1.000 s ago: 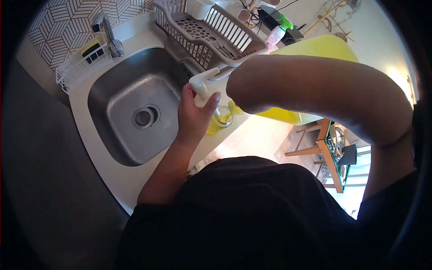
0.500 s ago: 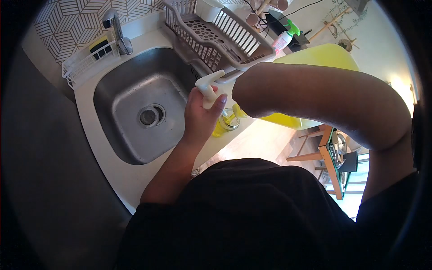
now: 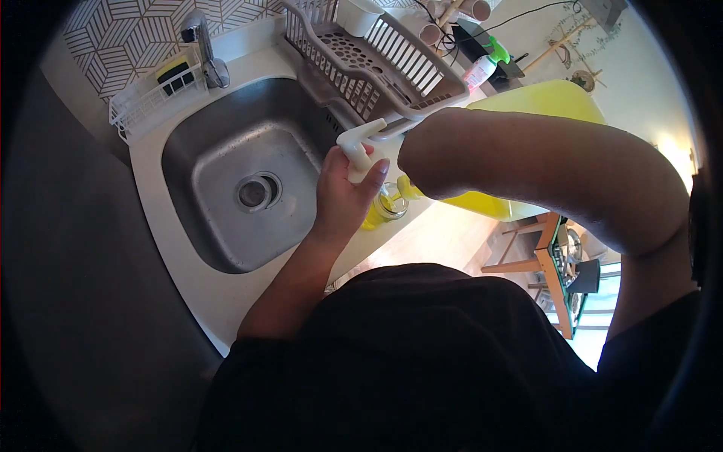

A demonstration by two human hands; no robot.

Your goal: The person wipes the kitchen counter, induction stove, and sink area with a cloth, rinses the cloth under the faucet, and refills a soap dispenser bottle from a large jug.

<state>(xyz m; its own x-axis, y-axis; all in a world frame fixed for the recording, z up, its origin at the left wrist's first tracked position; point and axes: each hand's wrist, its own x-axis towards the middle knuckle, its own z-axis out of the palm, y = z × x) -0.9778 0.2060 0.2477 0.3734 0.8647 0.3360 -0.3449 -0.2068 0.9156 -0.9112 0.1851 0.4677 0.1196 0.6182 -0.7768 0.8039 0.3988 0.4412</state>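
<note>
My left hand [image 3: 345,192] is closed around a white pump dispenser top [image 3: 358,143], holding it over the counter by the sink. Just below stands a clear glass jar [image 3: 390,205] with yellow liquid inside. A large translucent jug of yellow liquid [image 3: 538,102] is tilted, its yellow mouth [image 3: 410,188] at the jar's opening. My right forearm crosses in front of the jug, and the wrist end of my right hand [image 3: 422,162] bends down at it. The fingers are hidden, but the raised jug hangs from that hand.
A steel sink [image 3: 226,226] with a faucet [image 3: 203,49] lies left of my hands. Behind are a grey dish rack [image 3: 376,64], a white sponge caddy [image 3: 154,98] and a spray bottle [image 3: 482,66]. A wooden-legged table [image 3: 546,256] stands to the right.
The whole view has shifted slightly, placing things a little farther right. Both hands, the pump top and the jug keep about the same positions relative to each other.
</note>
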